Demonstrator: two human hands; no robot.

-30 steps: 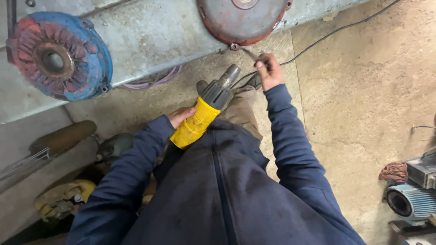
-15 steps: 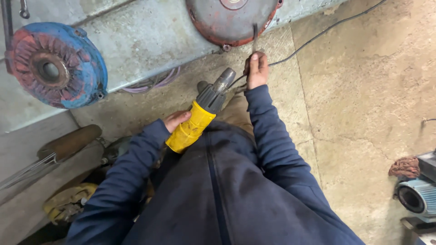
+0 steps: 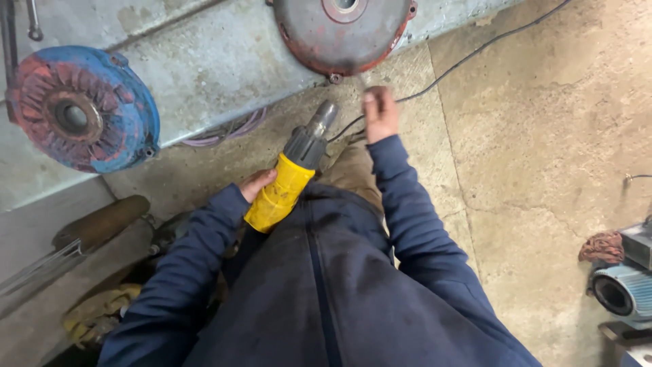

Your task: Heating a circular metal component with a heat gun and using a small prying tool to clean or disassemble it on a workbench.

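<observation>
A: What is seen first, going from the largest thing down?

B: A grey metal panel (image 3: pixel 224 61) is leaned along the concrete floor (image 3: pixel 543 136). Against it a blue and red motor cover (image 3: pixel 81 109) and a rust-red round cover (image 3: pixel 343 30) are propped.

A: And how are the arms posed?

B: The right arm is stretched forward in a dark blue sleeve, and the right hand (image 3: pixel 380 112) is held just below the red cover, fingers curled together; what is pinched cannot be told, as it is blurred. The left arm is bent at the elbow, and the left hand (image 3: pixel 257 183) is wrapped around the yellow power tool (image 3: pixel 288 180).

A: Where is the tool?

B: It is held over the lap, its grey nose pointed up toward the red cover, beside the black cable (image 3: pixel 475 51).
</observation>
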